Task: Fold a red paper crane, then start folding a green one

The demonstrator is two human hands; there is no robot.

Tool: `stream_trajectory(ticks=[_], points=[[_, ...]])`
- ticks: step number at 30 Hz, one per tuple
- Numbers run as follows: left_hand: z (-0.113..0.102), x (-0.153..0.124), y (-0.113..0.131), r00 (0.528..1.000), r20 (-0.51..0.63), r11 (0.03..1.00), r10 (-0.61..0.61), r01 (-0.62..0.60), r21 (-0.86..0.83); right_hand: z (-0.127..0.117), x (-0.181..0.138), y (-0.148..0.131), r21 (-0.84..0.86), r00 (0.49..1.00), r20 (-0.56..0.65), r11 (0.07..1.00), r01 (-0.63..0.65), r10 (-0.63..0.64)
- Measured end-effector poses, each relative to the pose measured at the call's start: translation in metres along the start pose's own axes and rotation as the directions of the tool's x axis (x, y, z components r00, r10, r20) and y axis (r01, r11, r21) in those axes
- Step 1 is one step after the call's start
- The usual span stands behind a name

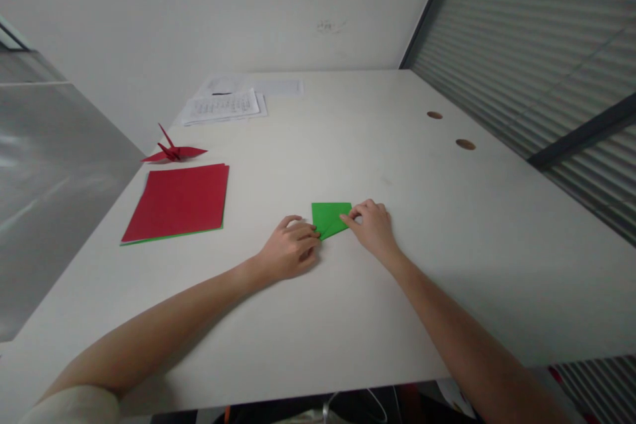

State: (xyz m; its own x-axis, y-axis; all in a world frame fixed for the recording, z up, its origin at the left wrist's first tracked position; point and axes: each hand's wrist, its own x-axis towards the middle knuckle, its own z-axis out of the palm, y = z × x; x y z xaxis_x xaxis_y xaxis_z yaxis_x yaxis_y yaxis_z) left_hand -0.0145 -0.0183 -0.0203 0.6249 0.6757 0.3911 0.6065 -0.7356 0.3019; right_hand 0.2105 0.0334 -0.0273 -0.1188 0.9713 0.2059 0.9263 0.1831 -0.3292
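Observation:
A folded green paper (328, 217) lies flat on the white table (447, 265), in the middle. My left hand (291, 252) rests at its lower left corner, fingers curled and pinching the paper's edge. My right hand (372, 225) sits at the paper's right corner, fingertips pressed together on that edge. Both forearms reach in from the near side.
A stack of red paper sheets (179, 202) with a green sheet beneath lies to the left. A red paper crane (173, 151) stands behind it. White printed papers (223, 106) lie at the far edge. Two round holes (465, 144) are in the table at right.

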Motion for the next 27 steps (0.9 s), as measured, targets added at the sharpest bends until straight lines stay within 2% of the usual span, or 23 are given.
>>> stream_trajectory(ticks=[6,10,22,27], points=[[-0.0044,0.0026,0.0065,0.995,0.083,0.99,0.051,-0.061,0.123,-0.0012,0.0001,-0.0007,0.001,1.0,0.004,1.0,-0.001,0.001],[-0.0058,0.0055,0.0086,0.989,0.139,0.988,0.052,-0.072,0.14,0.0006,0.0004,0.001,0.009,1.0,-0.006,1.0,0.001,-0.001],[-0.0043,0.0038,0.0068,0.993,0.105,0.991,0.049,-0.061,0.118,0.0002,0.0003,0.0008,0.008,1.0,-0.01,1.0,-0.012,0.012],[-0.0029,0.0006,0.0049,0.992,0.084,0.983,0.094,-0.106,0.149,-0.001,0.0005,-0.0002,-0.002,1.0,0.005,1.0,-0.009,0.009]])
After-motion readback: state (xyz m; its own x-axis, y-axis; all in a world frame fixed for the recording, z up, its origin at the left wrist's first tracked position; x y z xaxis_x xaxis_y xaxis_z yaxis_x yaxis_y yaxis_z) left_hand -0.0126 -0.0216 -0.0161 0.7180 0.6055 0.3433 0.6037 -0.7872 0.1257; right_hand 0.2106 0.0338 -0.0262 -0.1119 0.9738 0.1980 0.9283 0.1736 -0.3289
